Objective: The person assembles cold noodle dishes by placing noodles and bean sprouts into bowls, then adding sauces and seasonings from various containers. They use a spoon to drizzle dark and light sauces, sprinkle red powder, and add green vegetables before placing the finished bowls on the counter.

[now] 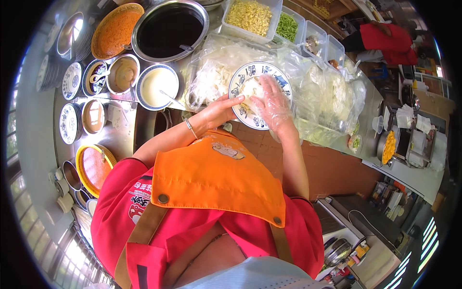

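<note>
A round white plate (251,124) with a blue pattern round its rim is held over the near edge of the counter. My left hand (222,110) is closed on its left rim, thumb on top. White, soft-looking food (251,90), its kind unclear, lies in the plate. Over the plate's right half, my right hand (274,106) wears a clear plastic glove. Its fingers stretch out beside the food, with the thumb apart. Just beyond the plate, clear plastic sheeting (202,60) covers pale food, and more of it lies to the right over pale green food.
Dark liquid fills a large metal basin (168,30) at the back left, beside a bowl of orange sauce (114,31). A bowl of creamy white liquid (158,86) stands nearer. Stacked plates (70,123) are at left. Tubs of chopped yellow food (249,18) and green pieces (287,26) line the back.
</note>
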### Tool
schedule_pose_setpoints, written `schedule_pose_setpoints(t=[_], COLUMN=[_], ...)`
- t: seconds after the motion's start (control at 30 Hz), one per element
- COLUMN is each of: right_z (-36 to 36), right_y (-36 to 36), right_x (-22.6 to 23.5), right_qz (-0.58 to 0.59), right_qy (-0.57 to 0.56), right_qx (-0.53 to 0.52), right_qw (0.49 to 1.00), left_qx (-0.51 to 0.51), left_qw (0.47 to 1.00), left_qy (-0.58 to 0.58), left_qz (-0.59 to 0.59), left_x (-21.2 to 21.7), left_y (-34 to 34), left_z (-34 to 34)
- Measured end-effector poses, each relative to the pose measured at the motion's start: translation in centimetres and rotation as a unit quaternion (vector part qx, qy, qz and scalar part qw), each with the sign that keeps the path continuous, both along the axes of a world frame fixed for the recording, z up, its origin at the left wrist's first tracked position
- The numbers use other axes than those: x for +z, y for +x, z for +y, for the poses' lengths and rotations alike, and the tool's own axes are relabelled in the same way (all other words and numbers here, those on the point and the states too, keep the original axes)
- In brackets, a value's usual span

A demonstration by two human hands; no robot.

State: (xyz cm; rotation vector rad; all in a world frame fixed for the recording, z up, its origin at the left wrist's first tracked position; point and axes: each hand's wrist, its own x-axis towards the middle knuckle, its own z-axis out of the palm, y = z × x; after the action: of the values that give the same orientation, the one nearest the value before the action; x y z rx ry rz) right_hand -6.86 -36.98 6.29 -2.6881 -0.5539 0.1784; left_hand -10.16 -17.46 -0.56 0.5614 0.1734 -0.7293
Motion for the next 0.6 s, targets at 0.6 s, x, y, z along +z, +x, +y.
schedule_pose_setpoints(t=[0.6], right_z=[-7.6], right_y=[1.9], right_x=[-17.0], right_qz=[0.186], right_qy=[-0.161], right_qx=[-0.163], right_qw=[0.955], left_qx=[0.102], left_qw=[0.992], left_qy=[0.068], left_qz=[0.039], left_x=[-0.8], left_y=[-3.7], left_z=[6.2])
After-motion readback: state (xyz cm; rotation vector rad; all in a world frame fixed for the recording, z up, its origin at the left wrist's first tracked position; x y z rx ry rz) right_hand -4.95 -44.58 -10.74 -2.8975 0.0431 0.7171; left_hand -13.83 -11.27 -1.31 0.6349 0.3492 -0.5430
